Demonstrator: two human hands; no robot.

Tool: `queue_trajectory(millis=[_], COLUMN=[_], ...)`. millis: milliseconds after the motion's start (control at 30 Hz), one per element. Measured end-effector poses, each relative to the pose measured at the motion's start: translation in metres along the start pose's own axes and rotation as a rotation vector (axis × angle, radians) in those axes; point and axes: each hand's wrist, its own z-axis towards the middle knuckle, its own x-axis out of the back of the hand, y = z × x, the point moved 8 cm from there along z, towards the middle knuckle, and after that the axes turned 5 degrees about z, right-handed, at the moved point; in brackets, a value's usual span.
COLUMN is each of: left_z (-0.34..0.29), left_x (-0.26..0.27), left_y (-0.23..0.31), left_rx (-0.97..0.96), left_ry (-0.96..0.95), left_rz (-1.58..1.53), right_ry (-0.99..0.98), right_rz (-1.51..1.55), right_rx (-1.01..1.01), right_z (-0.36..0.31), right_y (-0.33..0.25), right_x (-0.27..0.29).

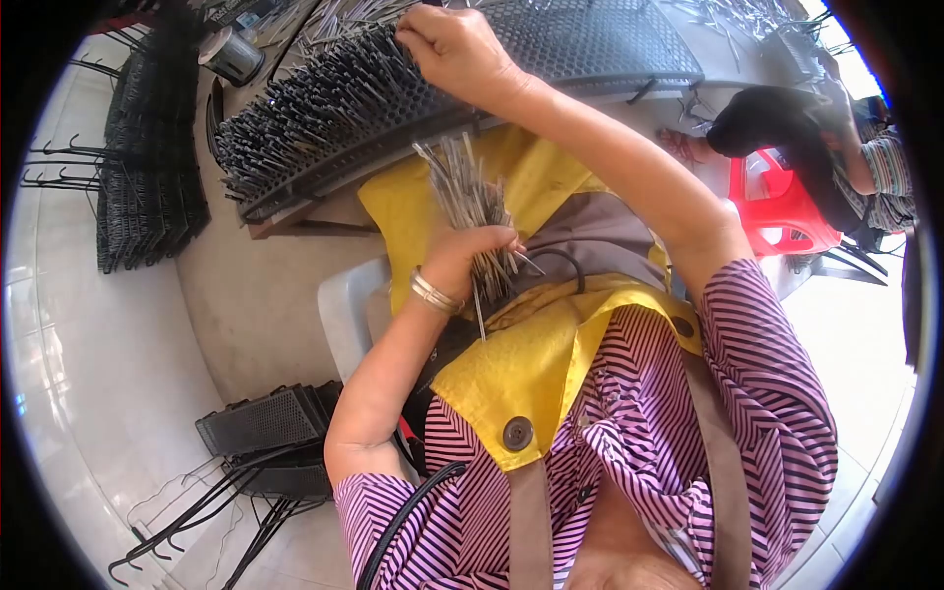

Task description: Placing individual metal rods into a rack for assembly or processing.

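My left hand [460, 258] is wrapped round a bundle of thin grey metal rods [464, 187], held in front of the yellow apron [511, 383]. The rods fan out above the fist, and a few loose ends stick out below it. Beyond it, my right hand [457, 51] is closed in a pinch over a black perforated rack [600, 44]. What sits between its fingertips is hidden. Upright rods [315, 113] stand densely in the rack's holes to the left of this hand. To its right the perforated surface shows bare.
Loose rods and a metal can [231, 56] lie behind the rack. Black racks with hooks hang at the left [147, 167], and more perforated racks [265, 423] rest on the floor at lower left. At right, another person sits by a red plastic stool [787, 211].
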Motion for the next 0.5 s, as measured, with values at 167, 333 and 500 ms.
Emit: queue_trajectory(millis=[167,333,500], left_z=[-0.003,0.0,-0.003], left_x=[-0.001,-0.002,0.01], left_y=[0.018,0.02,0.02], left_rx=[-0.13,-0.118,-0.118], left_ry=[0.036,0.075,0.141], left_rz=[-0.02,-0.129,-0.159], right_ry=[-0.284,-0.412,-0.406], right_rz=[-0.202,-0.218,0.05], right_rx=[-0.007,-0.009,-0.183], right_z=[0.008,0.001,-0.051], right_y=[-0.008,-0.012,-0.035], right_x=[-0.024,-0.032,0.015])
